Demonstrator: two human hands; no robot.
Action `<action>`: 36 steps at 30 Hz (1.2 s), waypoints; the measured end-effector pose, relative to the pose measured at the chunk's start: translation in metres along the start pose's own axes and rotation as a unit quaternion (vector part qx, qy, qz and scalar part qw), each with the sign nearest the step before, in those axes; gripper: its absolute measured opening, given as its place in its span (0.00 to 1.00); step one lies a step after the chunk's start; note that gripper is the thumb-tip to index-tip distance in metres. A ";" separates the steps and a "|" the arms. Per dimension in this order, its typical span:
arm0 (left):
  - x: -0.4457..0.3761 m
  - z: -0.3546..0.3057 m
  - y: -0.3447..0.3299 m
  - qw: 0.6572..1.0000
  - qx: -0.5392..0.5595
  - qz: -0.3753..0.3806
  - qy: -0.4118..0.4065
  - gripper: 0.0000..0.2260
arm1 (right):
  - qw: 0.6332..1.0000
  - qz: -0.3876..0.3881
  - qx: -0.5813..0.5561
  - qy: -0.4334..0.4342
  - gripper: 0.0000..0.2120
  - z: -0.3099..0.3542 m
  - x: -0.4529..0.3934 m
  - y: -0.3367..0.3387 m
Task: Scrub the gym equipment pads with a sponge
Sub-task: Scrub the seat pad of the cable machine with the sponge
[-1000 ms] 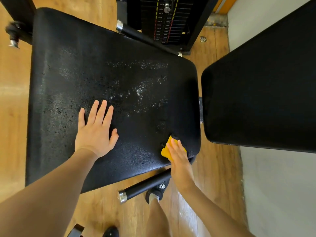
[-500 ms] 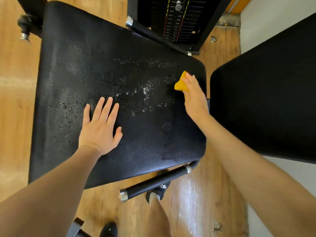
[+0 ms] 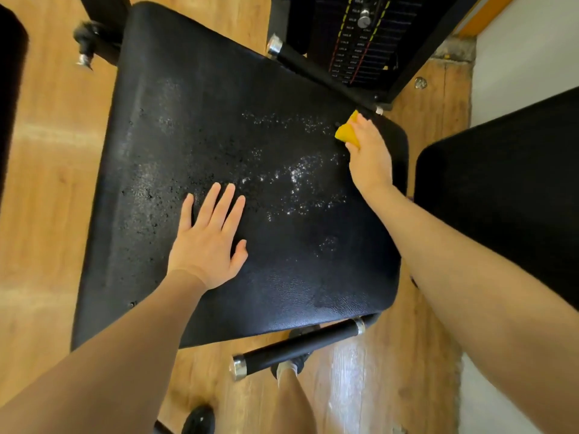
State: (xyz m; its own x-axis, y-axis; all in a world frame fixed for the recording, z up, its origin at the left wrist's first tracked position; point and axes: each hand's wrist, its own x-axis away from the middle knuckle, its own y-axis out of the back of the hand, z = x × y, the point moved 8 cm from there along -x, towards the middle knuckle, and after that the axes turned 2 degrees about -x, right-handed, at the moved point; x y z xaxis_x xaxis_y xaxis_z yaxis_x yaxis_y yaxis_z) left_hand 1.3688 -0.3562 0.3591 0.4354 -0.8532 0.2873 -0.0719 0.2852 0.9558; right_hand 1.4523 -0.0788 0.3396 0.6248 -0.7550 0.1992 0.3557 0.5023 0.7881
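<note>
While white suds fleck its centre, a wide black leather-grain seat pad (image 3: 250, 170) fills the middle of the frame, and a yellow wedge-shaped sponge (image 3: 347, 133) sits at its upper-right corner. The right hand (image 3: 369, 158) grips the sponge, fingers curled over it, pressing it to the pad. The left hand (image 3: 208, 242) lies flat at lower centre, fingers spread. A second black pad (image 3: 507, 195) stands at right. Below, a black chrome-capped handle bar (image 3: 297, 347) juts over the wooden plank floor (image 3: 47, 183).

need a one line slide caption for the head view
Right hand scrubs black foam-flecked vinyl pad with yellow sponge; left hand rests flat.
</note>
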 end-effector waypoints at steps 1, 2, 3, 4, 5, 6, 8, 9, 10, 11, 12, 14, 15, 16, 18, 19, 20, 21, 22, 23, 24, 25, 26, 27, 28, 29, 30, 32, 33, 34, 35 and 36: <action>0.000 0.000 0.001 1.000 0.003 -0.002 0.000 0.31 | 1.000 -0.004 0.003 0.008 0.23 0.001 0.017 -0.003; 0.000 0.000 0.001 1.000 0.005 -0.005 0.000 0.31 | 1.000 -0.003 0.012 0.019 0.23 0.000 0.036 -0.008; 0.001 0.000 0.001 1.000 0.007 -0.006 -0.001 0.31 | 0.999 0.002 0.027 0.031 0.23 -0.001 0.056 -0.014; 0.001 0.000 0.001 1.000 0.009 -0.007 -0.001 0.31 | 0.998 0.006 0.044 0.046 0.23 -0.003 0.077 -0.021; 0.001 -0.001 0.001 1.000 0.010 -0.008 -0.002 0.31 | 0.997 0.009 0.054 0.061 0.23 -0.005 0.098 -0.027; 0.001 -0.001 0.001 1.000 0.010 -0.009 -0.003 0.31 | 0.996 0.008 0.057 0.071 0.23 -0.008 0.119 -0.032; 0.001 -0.002 0.001 1.000 0.013 -0.012 -0.005 0.31 | 0.996 0.011 0.053 0.074 0.23 -0.015 0.160 -0.043; 0.001 -0.002 0.001 1.000 0.014 -0.013 -0.006 0.31 | 0.996 0.015 0.051 0.070 0.24 -0.017 0.179 -0.047; 0.001 -0.003 0.001 1.000 0.014 -0.014 -0.006 0.31 | 0.996 0.018 0.048 0.068 0.25 -0.017 0.198 -0.051; 0.002 -0.003 0.001 1.000 0.013 -0.015 -0.007 0.31 | 0.996 0.019 0.046 0.067 0.26 -0.017 0.215 -0.054; 0.002 -0.003 0.001 1.000 0.012 -0.017 -0.007 0.31 | 0.996 0.020 0.044 0.069 0.27 -0.015 0.230 -0.056; 0.002 -0.003 0.001 1.000 0.013 -0.018 -0.005 0.31 | 0.996 0.034 0.033 0.075 0.29 -0.015 0.254 -0.061; 0.002 -0.003 0.001 1.000 0.014 -0.017 -0.004 0.32 | 0.996 0.042 0.024 0.076 0.30 -0.016 0.263 -0.063; 0.002 -0.003 0.001 1.000 0.015 -0.016 -0.003 0.32 | 0.995 0.051 0.016 0.080 0.33 -0.016 0.271 -0.065; 0.002 -0.002 0.000 1.000 0.015 -0.014 -0.001 0.32 | 0.994 0.068 0.008 0.088 0.35 -0.016 0.288 -0.069; 0.002 -0.002 0.000 1.000 0.015 -0.013 0.001 0.32 | 0.993 0.075 -0.001 0.087 0.34 -0.016 0.294 -0.070; 0.002 -0.002 0.000 1.000 0.014 -0.013 0.002 0.32 | 0.993 0.082 -0.012 0.080 0.33 -0.017 0.299 -0.071; 0.002 -0.002 0.000 1.000 0.012 -0.014 0.002 0.32 | 0.993 0.087 -0.023 0.071 0.32 -0.018 0.301 -0.071; 0.002 -0.002 -0.001 1.000 0.011 -0.014 0.001 0.32 | 0.993 0.090 -0.028 0.066 0.32 -0.019 0.301 -0.071; 0.002 -0.002 -0.001 1.000 0.011 -0.014 0.000 0.32 | 0.994 0.088 -0.027 0.067 0.33 -0.019 0.300 -0.070; 0.002 -0.003 -0.001 1.000 0.011 -0.013 0.000 0.32 | 0.993 0.087 -0.026 0.072 0.34 -0.018 0.299 -0.067; 0.002 -0.002 -0.001 1.000 0.012 -0.012 0.001 0.32 | 0.993 0.089 -0.029 0.078 0.35 -0.017 0.297 -0.064; 0.001 -0.002 0.000 1.000 0.012 -0.013 0.001 0.32 | 0.992 0.093 -0.042 0.080 0.35 -0.017 0.294 -0.061; 0.001 -0.002 0.000 1.000 0.011 -0.014 0.002 0.32 | 0.991 0.096 -0.062 0.076 0.35 -0.017 0.286 -0.057; 0.001 -0.002 0.001 1.000 0.010 -0.014 0.002 0.32 | 0.989 0.097 -0.087 0.065 0.33 -0.018 0.276 -0.052; 0.002 -0.002 0.001 1.000 0.009 -0.014 0.001 0.32 | 0.989 0.087 -0.111 0.052 0.30 -0.019 0.262 -0.045; 0.002 -0.002 0.001 1.000 0.008 -0.014 0.000 0.32 | 0.989 0.065 -0.127 0.045 0.27 -0.017 0.244 -0.036; 0.002 -0.002 0.001 1.000 0.008 -0.012 0.000 0.32 | 0.991 0.016 -0.128 0.040 0.22 -0.009 0.198 -0.018; 0.002 -0.002 0.001 1.000 0.007 -0.011 0.000 0.31 | 0.992 0.000 -0.119 0.034 0.21 -0.006 0.171 -0.011; 0.002 -0.001 0.001 1.000 0.008 -0.011 0.000 0.31 | 0.994 -0.006 -0.109 0.028 0.21 -0.004 0.142 -0.006; 0.002 -0.001 0.000 1.000 0.009 -0.011 -0.001 0.31 | 0.995 -0.010 -0.095 0.025 0.21 -0.002 0.113 -0.001; 0.002 -0.001 0.000 1.000 0.011 -0.011 -0.001 0.31 | 0.996 -0.013 -0.078 0.027 0.22 -0.002 0.083 0.002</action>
State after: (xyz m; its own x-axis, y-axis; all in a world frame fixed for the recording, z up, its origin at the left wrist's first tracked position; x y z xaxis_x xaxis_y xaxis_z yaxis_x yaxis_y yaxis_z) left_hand 1.3702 -0.3573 0.3599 0.4346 -0.8604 0.2662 -0.0823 0.2564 0.9631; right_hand 1.5067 -0.1393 0.3565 0.6487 -0.7470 0.1453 0.4734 0.5457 0.6915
